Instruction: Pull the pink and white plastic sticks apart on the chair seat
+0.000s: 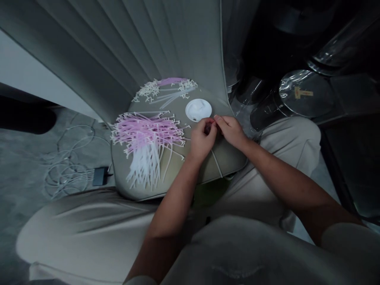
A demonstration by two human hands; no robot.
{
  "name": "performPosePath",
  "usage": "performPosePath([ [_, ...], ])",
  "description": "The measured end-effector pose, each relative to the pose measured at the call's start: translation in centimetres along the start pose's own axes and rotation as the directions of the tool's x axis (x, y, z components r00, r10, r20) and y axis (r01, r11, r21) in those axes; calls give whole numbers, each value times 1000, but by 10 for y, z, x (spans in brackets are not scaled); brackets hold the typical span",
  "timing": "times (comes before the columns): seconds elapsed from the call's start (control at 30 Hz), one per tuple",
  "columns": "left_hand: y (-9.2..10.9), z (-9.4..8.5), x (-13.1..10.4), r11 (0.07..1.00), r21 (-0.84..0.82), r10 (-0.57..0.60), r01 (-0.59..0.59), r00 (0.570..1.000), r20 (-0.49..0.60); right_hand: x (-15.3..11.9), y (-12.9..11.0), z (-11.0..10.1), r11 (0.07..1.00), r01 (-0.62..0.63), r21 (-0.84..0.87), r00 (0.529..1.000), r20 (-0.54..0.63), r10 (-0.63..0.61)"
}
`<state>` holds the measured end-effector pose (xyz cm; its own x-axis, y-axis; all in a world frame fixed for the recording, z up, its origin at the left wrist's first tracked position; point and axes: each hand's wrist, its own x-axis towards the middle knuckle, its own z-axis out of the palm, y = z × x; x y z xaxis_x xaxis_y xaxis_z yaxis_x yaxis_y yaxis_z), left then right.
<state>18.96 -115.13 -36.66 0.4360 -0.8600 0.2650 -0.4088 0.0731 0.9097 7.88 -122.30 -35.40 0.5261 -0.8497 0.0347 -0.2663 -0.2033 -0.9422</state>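
Note:
My left hand [202, 136] and my right hand [232, 128] meet above the front right of the chair seat [181, 178], fingertips pinched together. What they pinch is too small and dim to make out. A thin pale strip [217, 163] runs from below the hands to the seat's front edge; whether it is held I cannot tell. Just beyond my fingers is a small round white dish [198, 107] with a dark speck in it. Left of my left hand lies a heap of thin pink and white plastic strips [148, 134] with small white ends.
Farther back on the seat is a second group of strips [170, 89], near the ribbed backrest [178, 39]. Coiled cables [67, 174] and a dark box [101, 176] lie on the floor at left. Clear-wrapped round objects [305, 93] stand at right.

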Motion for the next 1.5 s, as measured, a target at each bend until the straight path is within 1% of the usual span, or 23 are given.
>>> performPosePath([
  [0.13, -1, 1, 1, 999, -31, 10, -10, 1000, -12, 2, 5, 5, 998, 24, 60, 999, -42, -21],
  [0.23, 0, 1, 1, 999, -37, 12, -13, 1000, -25, 4, 8, 7, 998, 11, 55, 999, -50, -8],
  [0.37, 1, 2, 0, 999, -39, -29, 29, 999, -20, 6, 10, 5, 999, 10, 50, 1000, -29, -9],
  [0.53, 1, 1, 0, 1000, -27, -9, 9, 1000, -12, 8, 12, 5, 996, 16, 90, 1000, 7, -17],
  [0.67, 2, 0, 0, 1000, -10, -5, 4, 1000, -17, 7, 9, 3, 998, -7, 63, 1000, 25, 5],
  [0.73, 3, 0, 0, 1000, -24, -14, 14, 999, -29, 9, 4, -2, 998, 7, 56, 1000, 28, -8],
  [0.8, 2, 1, 0, 998, -49, -40, 38, 998, -49, 13, -2, -9, 996, 44, 83, 999, -19, -43],
  [0.87, 1, 1, 1, 996, -69, -67, 63, 996, -64, 18, -8, -19, 990, 74, 117, 992, -115, -61],
  [0.93, 1, 2, 1, 993, -93, -85, 79, 994, -62, 25, -12, -30, 992, 74, 101, 980, -192, -53],
  [1.03, 0, 2, 1, 988, -123, -99, 92, 994, -51, 34, -15, -45, 997, 67, 45, 942, -331, -48],
  [1.13, -2, 2, 0, 987, -111, -119, 113, 992, -48, 34, -21, -66, 1000, -2, 26, 904, -427, 13],
  [1.2, -2, 2, 0, 987, -107, -128, 123, 991, -48, 22, -24, -83, 999, -44, 0, 885, -464, 39],
  [1.23, -3, 3, 0, 986, -109, -129, 123, 991, -46, 10, -24, -93, 998, -32, -46, 873, -488, 6],
  [1.27, -3, 3, 0, 987, -109, -127, 122, 991, -43, -5, -22, -102, 988, -4, -153, 849, -522, -78],
  [1.3, -3, 3, 0, 987, -106, -123, 119, 992, -41, -22, -18, -111, 947, -3, -321, 839, -516, -172],
  [1.33, -2, 3, 0, 988, -101, -118, 114, 992, -40, -41, -12, -119, 880, -55, -473, 834, -506, -220],
  [1.37, -2, 2, 0, 990, -95, -112, 108, 993, -41, -59, -3, -125, 814, -142, -563, 830, -516, -212],
  [1.4, -1, 2, 0, 991, -91, -104, 100, 994, -40, -75, 8, -131, 767, -231, -599, 850, -508, -141],
  [1.43, 0, 2, 0, 992, -90, -93, 89, 995, -38, -88, 19, -136, 742, -311, -595, 853, -519, -59],
  [1.47, 0, 2, -1, 993, -91, -79, 75, 996, -35, -97, 29, -139, 746, -366, -556, 840, -543, 7],
  [1.5, 1, 2, -1, 994, -91, -64, 61, 997, -30, -101, 38, -143, 765, -389, -514, 832, -553, 51],
])
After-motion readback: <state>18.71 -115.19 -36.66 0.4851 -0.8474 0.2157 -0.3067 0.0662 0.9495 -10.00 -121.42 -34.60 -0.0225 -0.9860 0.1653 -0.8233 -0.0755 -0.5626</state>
